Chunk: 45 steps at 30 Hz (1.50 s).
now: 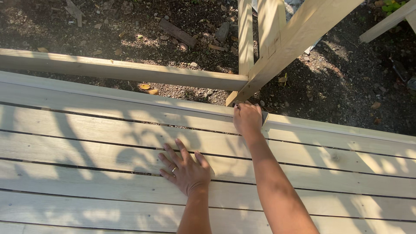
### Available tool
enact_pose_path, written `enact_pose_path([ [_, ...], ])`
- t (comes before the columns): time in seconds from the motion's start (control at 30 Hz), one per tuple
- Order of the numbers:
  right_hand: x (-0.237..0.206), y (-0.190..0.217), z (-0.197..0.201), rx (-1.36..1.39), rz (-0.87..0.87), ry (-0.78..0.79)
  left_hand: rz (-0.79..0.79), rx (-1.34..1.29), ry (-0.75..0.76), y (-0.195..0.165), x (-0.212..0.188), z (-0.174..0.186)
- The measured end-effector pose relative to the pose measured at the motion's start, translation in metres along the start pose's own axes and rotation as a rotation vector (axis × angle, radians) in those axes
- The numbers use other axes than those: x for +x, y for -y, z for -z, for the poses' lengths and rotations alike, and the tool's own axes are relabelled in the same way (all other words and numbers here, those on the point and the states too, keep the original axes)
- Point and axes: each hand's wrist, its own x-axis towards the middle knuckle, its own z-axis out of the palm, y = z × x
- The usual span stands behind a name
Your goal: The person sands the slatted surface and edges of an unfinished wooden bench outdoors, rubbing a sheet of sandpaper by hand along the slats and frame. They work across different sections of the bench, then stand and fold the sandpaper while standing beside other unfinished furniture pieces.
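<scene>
Head view looks down on a deck of pale wooden planks (86, 143) whose long axis runs from the left edge of the frame to the right edge, sloping slightly downward toward the right, with thin dark gaps between the boards. No container of any kind shows, so nothing sits inside anything. Left hand (185, 170) lies flat, palm down, on the planks in the lower middle of the frame, fingers spread apart and pointing toward the upper left; a ring shows on one finger, and this hand's grip is loose, clamped on nothing. Right hand (247, 118) reaches further up, at the middle of the frame, curled together over the outer edge board (346, 130) of the deck, and a small dark flat thing (264, 118) peeks out at the right side of its fingers, held against the wood; what that thing is cannot be told, as most of it is hidden by the hand. Just above the right hand a slanted wooden brace (299, 32) runs from the deck edge up to the upper right, meeting a horizontal rail (121, 69) that stretches toward the left edge of the frame, and upright posts (245, 34) stand beside it. Beyond the deck lies dark soil (346, 82) with stones, leaves and wood scraps, in dappled shade
</scene>
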Motion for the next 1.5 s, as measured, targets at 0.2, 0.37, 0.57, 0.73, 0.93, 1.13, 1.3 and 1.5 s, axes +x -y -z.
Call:
enact_pose_path([
  [0.2,-0.017,0.007,-0.004,0.108,0.31,-0.426,0.016,-0.002,0.021,-0.002,0.0,0.0],
  [0.37,0.0,0.03,0.001,-0.017,-0.014,0.106,0.008,-0.004,-0.004,-0.002,0.0,0.0],
  [0.57,-0.042,0.036,-0.015,0.14,0.27,-0.297,0.012,0.001,-0.013,-0.002,-0.002,-0.001],
  [0.73,-0.003,0.108,-0.041,0.22,0.423,-0.281,-0.021,-0.032,-0.05,-0.001,-0.002,-0.003],
  [0.93,-0.008,0.034,-0.029,0.149,0.544,-0.207,-0.018,-0.008,-0.015,0.0,-0.003,-0.005],
  [1.13,-0.047,-0.173,0.028,0.061,-0.139,-0.302,-0.018,-0.011,-0.025,-0.001,-0.003,-0.005],
  [1.3,-0.029,-0.074,-0.014,0.115,-0.116,-0.361,-0.009,-0.013,-0.022,-0.002,-0.002,-0.002],
  [1.5,-0.003,0.139,-0.047,0.194,0.52,-0.238,-0.024,-0.016,-0.012,-0.001,-0.001,0.001],
])
